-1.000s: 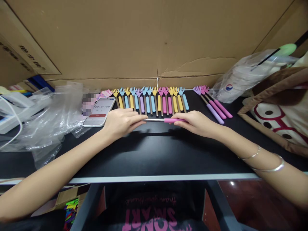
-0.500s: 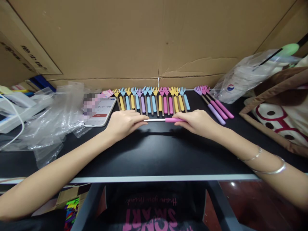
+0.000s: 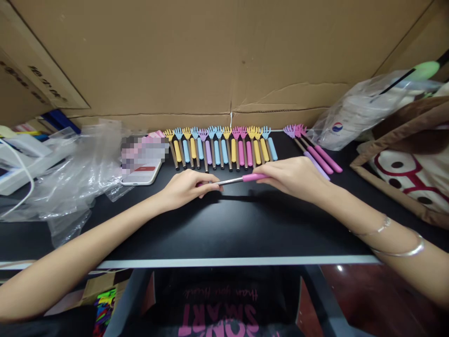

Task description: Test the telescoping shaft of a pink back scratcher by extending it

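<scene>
One pink-handled back scratcher point(image 3: 245, 178) hangs just in front of the row of scratchers point(image 3: 220, 150). The fingers of the left hand point(image 3: 182, 188) are pinched on its head, and those of the right hand point(image 3: 291, 178) on its grip. The left hand has slid inward, so the shaft looks shorter, likely being collapsed. The row counts thirteen, and three loose scratchers point(image 3: 324, 161) lie to its right.

- scratcher point(image 3: 242, 179): pink handle, silver rod
- row point(image 3: 220, 149): yellow, blue, purple and pink, all mixed up
- side bunch point(image 3: 317, 157): purple and pink
- counter point(image 3: 224, 224): black
- cardboard point(image 3: 210, 56): plain brown
- bag point(image 3: 403, 175): cream, red shapes, brown trim
- shirt point(image 3: 210, 304): black, pink lettering
</scene>
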`<state>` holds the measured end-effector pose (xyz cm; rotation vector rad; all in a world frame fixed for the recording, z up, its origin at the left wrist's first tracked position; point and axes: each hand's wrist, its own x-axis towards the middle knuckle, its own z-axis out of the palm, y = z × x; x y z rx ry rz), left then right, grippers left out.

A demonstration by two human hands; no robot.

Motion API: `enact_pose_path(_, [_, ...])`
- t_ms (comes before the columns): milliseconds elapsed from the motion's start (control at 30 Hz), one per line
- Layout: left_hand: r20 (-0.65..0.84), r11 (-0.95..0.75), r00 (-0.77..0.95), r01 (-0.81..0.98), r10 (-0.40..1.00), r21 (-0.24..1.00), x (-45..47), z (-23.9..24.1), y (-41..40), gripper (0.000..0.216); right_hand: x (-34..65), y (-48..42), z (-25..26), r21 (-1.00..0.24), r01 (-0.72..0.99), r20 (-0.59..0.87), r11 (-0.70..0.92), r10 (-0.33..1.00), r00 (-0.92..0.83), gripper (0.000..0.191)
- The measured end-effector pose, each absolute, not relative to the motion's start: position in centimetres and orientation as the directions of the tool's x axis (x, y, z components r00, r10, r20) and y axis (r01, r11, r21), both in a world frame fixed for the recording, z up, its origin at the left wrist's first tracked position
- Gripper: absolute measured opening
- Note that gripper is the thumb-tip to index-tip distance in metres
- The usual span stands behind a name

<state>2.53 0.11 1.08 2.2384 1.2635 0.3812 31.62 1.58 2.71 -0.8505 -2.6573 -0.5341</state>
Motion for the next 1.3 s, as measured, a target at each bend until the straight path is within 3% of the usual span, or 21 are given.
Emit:
enact_pose_path(100, [-0.034,-0.409,0.534,0.684,0.845,0.603,2.6,1.1,0.0,0.033,31.5,1.4,3.2,0.292,0.594,0.397,0.750,0.470,-0.788,0.040])
enact_pose_path(233, [0.021,-0.417,0.470,0.760,0.882,0.499,2.8,0.9,-0.1,0.032,31.4,1.3,3.3,0.309,0.604,0.427,0.735,0.460,-0.778,0.041])
enact_pose_path(367, [0.220,-0.460,0.405,0.815,0.887,0.352,2.9,0.8,-0.3,0.030,31.4,1.3,3.3,0.241,0.633,0.444,0.736,0.496,-0.746,0.036])
enact_pose_path(533, [0.521,-0.588,0.454,0.800,0.723,0.120,2.6,0.3,-0.1,0.033,31.5,1.5,3.0,0.120,0.684,0.379,0.719,0.604,-0.701,0.039])
enact_pose_path(633, [0.600,-0.619,0.509,0.785,0.617,-0.030,2.4,0.1,0.0,0.034,31.4,1.8,2.7,-0.003,0.701,0.312,0.713,0.666,-0.677,0.039])
enact_pose_path(733, [0.610,-0.628,0.562,0.767,0.559,-0.132,2.3,0.2,-0.1,0.031,31.4,2.3,2.6,-0.208,0.675,0.171,0.708,0.705,-0.688,0.035])
enact_pose_path(900, [0.594,-0.631,0.622,0.740,0.510,-0.234,2.4,0.5,-0.6,0.029,31.5,2.5,3.2,-0.537,0.565,-0.061,0.627,0.640,-0.766,0.043])
enact_pose_path(1067, [0.600,-0.648,0.635,0.723,0.487,-0.239,2.5,0.8,-0.9,0.031,31.3,2.0,3.8,-0.615,0.574,-0.143,0.541,0.639,-0.756,0.048])
enact_pose_path(1300, [0.503,-0.655,0.600,0.751,0.622,-0.086,2.4,0.3,-0.5,0.041,30.9,1.6,3.3,-0.431,0.636,-0.014,0.640,0.700,-0.714,0.044])
